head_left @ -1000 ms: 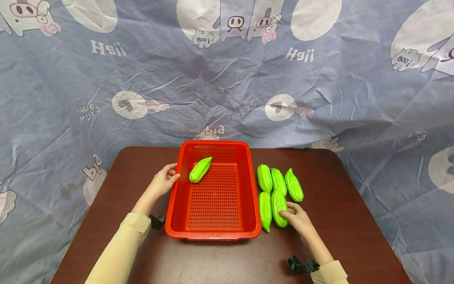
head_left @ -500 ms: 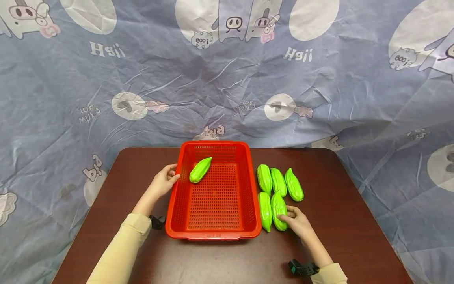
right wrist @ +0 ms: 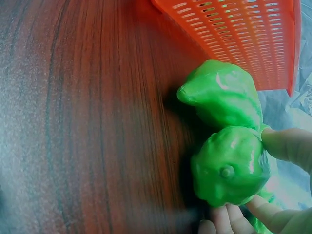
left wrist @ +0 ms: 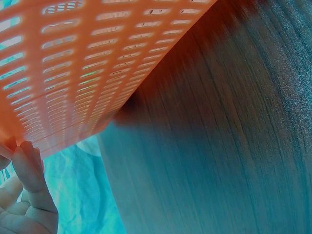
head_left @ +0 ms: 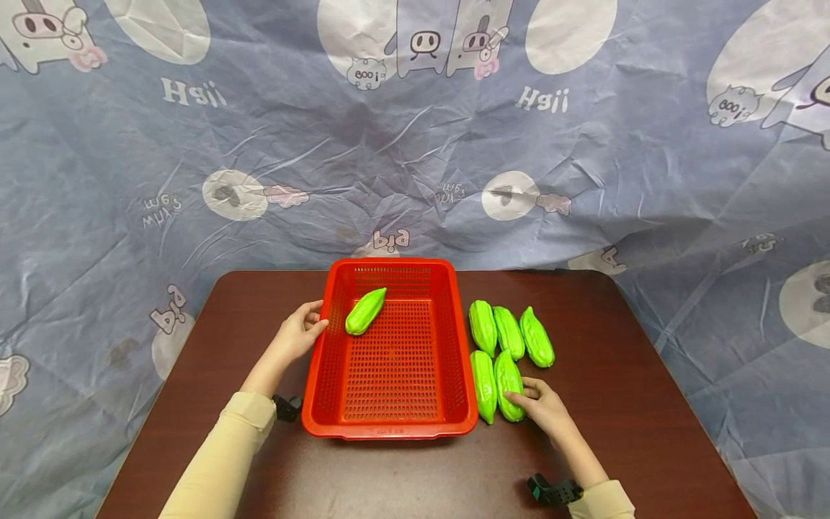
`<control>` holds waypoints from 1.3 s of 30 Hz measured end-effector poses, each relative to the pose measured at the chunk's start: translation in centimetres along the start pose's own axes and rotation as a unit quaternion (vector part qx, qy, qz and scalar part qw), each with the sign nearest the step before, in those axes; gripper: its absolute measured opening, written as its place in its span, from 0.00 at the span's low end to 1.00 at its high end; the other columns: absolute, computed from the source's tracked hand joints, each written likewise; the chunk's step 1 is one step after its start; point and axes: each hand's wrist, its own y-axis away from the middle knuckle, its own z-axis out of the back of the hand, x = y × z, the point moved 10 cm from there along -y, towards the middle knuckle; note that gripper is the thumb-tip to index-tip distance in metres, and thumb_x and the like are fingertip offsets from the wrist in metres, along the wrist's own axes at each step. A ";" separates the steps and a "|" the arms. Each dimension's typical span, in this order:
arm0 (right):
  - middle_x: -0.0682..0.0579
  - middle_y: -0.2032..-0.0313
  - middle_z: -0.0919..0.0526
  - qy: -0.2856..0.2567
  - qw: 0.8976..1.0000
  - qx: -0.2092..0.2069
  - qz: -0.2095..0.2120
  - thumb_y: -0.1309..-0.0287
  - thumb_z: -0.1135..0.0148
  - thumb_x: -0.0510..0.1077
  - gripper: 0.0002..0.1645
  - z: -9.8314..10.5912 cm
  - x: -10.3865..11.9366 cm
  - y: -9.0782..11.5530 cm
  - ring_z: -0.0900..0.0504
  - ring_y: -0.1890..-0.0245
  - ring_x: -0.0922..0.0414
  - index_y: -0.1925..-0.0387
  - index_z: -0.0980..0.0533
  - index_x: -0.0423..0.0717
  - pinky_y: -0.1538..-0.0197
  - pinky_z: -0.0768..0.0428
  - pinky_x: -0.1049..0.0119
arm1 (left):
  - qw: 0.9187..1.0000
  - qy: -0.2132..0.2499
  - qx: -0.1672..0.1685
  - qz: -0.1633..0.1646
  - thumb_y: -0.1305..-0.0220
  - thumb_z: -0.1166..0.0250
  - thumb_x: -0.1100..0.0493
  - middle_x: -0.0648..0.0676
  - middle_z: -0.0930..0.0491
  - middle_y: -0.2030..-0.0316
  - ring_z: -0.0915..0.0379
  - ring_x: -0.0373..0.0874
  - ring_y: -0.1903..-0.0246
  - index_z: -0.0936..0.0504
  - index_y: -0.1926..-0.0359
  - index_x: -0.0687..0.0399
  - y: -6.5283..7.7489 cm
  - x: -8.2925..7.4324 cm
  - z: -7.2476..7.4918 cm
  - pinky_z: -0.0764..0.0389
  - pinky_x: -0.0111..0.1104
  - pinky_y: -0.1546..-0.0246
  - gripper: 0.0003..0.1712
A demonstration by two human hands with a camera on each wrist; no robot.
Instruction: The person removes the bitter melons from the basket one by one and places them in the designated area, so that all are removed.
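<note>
A red plastic basket (head_left: 389, 431) with slotted walls stands mid-table in the head view. My left hand (head_left: 300, 333) holds its left rim, thumb on top; in the left wrist view those fingers (left wrist: 30, 168) bend up at the edge. One green bitter melon (head_left: 366, 312) lies inside near the back left. To the basket's right, my right hand (head_left: 547, 409) pinches the front right bitter melon (head_left: 509, 393), which rests on the table. The right wrist view shows thumb and fingers on both sides of this bitter melon (right wrist: 229, 168), touching a neighbouring one (right wrist: 226, 92).
Beside the held one lies another bitter melon (head_left: 483, 387), close to the basket's right wall. Behind them are three more, among them a bitter melon (head_left: 537, 339) at the far right. The brown table (head_left: 622, 404) meets a blue patterned cloth (head_left: 415, 158) at the back.
My right hand and the bitter melon it pinches have shifted slightly toward the front of the table. The left hand and basket stay put.
</note>
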 end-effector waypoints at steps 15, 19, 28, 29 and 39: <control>0.31 0.42 0.26 0.013 1.000 -0.004 -0.002 0.36 0.37 0.57 0.44 0.4 0.2 0.2 0.24 0.43 0.41 0.31 0.40 0.34 0.45 0.24 0.50 | 1.000 0.003 0.004 0.001 0.27 0.43 0.60 0.67 0.24 0.51 0.22 0.57 0.56 0.38 0.29 0.65 -0.1 0.2 0.0 0.19 0.41 0.60 0.30; 0.31 0.39 0.28 0.020 1.000 -0.001 -0.003 0.35 0.39 0.58 0.44 1.0 0.5 0.1 0.27 0.40 0.39 0.29 0.41 0.35 0.41 0.26 0.46 | 1.000 0.005 0.007 0.004 0.27 0.43 0.60 0.67 0.24 0.51 0.22 0.56 0.56 0.39 0.28 0.64 -0.2 0.4 -0.1 0.19 0.41 0.59 0.30; 0.32 0.36 0.32 0.016 1.000 -0.008 0.003 0.34 0.41 0.59 0.44 2.5 2.5 -0.3 0.28 0.39 0.39 0.28 0.42 0.37 0.39 0.27 0.46 | 1.000 0.003 0.002 -0.005 0.27 0.43 0.61 0.68 0.23 0.51 0.21 0.57 0.56 0.38 0.29 0.65 -0.2 0.2 0.1 0.19 0.43 0.58 0.30; 0.32 0.35 0.32 0.015 1.000 -0.009 0.005 0.34 0.41 0.59 0.44 2.6 2.8 -0.4 0.28 0.39 0.39 0.28 0.42 0.37 0.39 0.26 0.47 | 1.000 0.003 0.001 -0.005 0.27 0.43 0.61 0.67 0.23 0.51 0.21 0.57 0.56 0.38 0.29 0.65 -0.2 0.2 0.1 0.19 0.43 0.58 0.30; 0.34 0.36 0.30 0.008 0.999 -0.026 0.026 0.34 0.40 0.57 0.42 3.1 6.3 -1.0 0.28 0.37 0.40 0.28 0.41 0.39 0.38 0.27 0.47 | 1.000 0.007 0.003 -0.004 0.27 0.43 0.61 0.67 0.24 0.52 0.22 0.56 0.57 0.38 0.29 0.65 -0.1 0.1 0.0 0.19 0.42 0.59 0.30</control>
